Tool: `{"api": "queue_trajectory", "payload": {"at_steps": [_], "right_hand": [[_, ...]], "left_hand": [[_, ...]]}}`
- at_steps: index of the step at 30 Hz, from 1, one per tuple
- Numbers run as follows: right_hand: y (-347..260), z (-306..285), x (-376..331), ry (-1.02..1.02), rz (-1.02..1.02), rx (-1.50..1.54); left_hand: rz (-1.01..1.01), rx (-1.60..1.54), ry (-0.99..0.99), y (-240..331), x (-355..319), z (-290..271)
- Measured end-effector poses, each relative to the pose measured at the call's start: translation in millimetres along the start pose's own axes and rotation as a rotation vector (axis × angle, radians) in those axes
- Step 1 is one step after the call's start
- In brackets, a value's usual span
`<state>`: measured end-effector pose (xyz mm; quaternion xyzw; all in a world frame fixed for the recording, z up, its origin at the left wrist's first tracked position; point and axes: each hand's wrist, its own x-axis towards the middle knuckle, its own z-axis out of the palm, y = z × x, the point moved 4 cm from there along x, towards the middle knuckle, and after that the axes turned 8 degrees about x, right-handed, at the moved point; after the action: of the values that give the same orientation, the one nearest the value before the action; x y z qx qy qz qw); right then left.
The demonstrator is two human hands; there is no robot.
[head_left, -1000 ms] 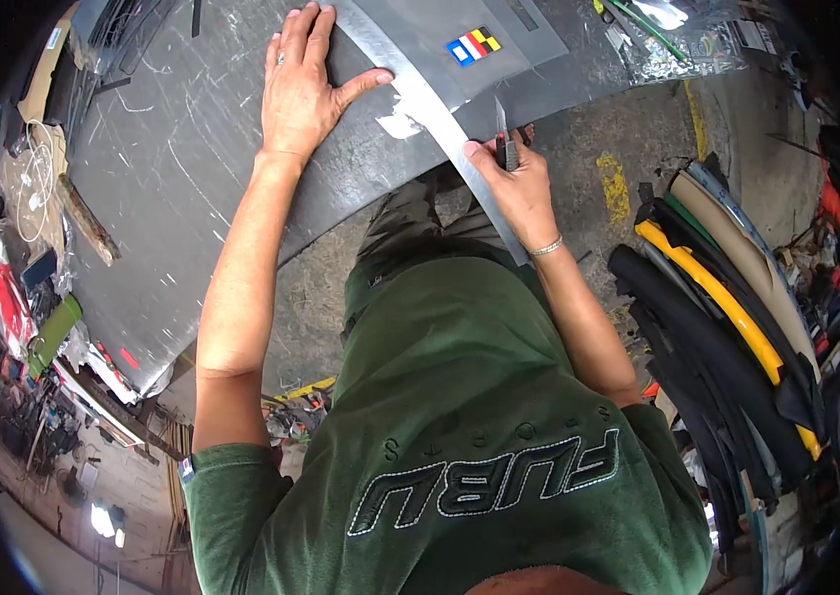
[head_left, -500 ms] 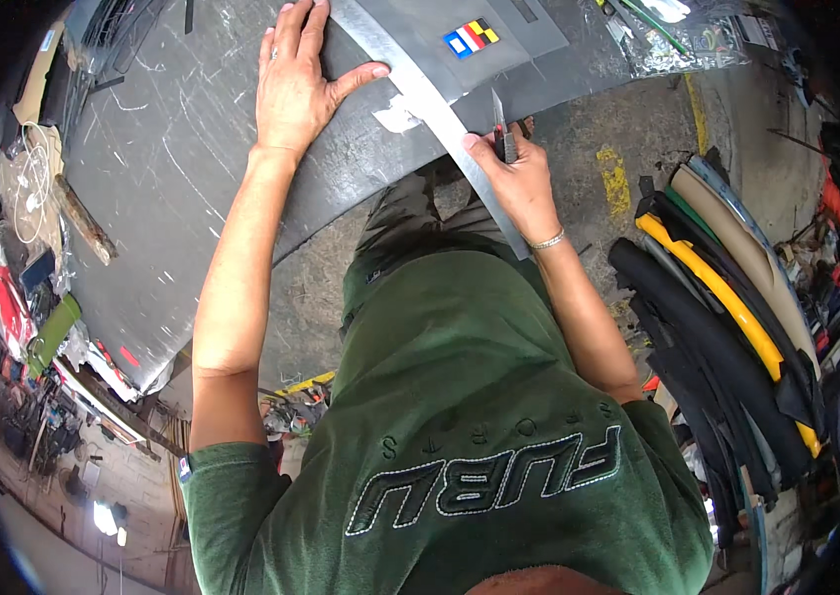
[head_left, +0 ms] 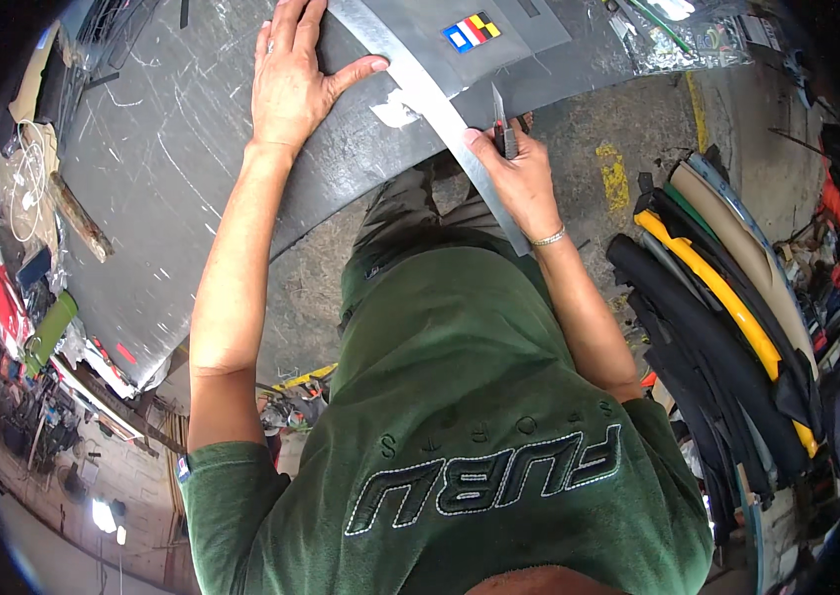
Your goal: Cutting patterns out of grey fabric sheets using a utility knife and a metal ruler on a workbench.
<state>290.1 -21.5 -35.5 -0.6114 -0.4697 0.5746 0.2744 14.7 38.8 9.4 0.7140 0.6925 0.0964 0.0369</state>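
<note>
A long metal ruler (head_left: 427, 91) lies slantwise across a grey sheet (head_left: 524, 69), its near end jutting past the table's edge toward my shirt. My left hand (head_left: 291, 94) rests flat beside the ruler's far part, fingers stretched out and thumb reaching to the metal. In my right hand (head_left: 522, 178) is a utility knife (head_left: 510, 145), blade up and pointing away from me. That hand is at the table edge, its thumb against the ruler. Beyond the knife, a small patch of coloured squares and stripes (head_left: 471, 36) lies on the sheet. A torn white scrap (head_left: 395, 110) is beside the ruler.
The dark, scratched tabletop (head_left: 157, 188) spreads left. Clear plastic bags (head_left: 683, 45) lie at its far right. Rolls of material, one a yellow roll (head_left: 737, 307), stand at my right. A white cable (head_left: 35, 178) and a wood piece (head_left: 83, 218) are at the left.
</note>
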Motion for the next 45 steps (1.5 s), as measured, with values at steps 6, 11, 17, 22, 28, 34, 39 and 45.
{"api": "queue_trajectory", "payload": {"at_steps": [6, 11, 17, 22, 28, 34, 39, 45], "right_hand": [[2, 1, 0, 0.003, 0.009, 0.034], [0, 0, 0, -0.010, -0.004, 0.008], [-6, -1, -2, -0.051, 0.032, -0.027], [-5, -1, -1, -0.019, -0.032, -0.008], [-6, -2, 0, -0.028, -0.011, -0.039], [-5, -1, 2, -0.031, -0.024, -0.045], [-2, 1, -2, 0.025, -0.030, -0.066], [-2, 2, -5, 0.006, 0.008, 0.006]], "left_hand": [[-0.002, 0.009, 0.000, 1, 1, -1], [-0.011, 0.004, -0.009, 1, 1, -1], [-0.008, -0.014, 0.006, 1, -1, 0], [-0.008, 0.000, -0.006, 1, 0, 0], [-0.017, -0.007, -0.016, 1, 1, 1], [0.078, -0.498, 0.089, -4, 1, 1], [0.074, -0.019, 0.164, -9, -1, 10], [0.053, -0.024, 0.144, -6, -1, 7]]}}
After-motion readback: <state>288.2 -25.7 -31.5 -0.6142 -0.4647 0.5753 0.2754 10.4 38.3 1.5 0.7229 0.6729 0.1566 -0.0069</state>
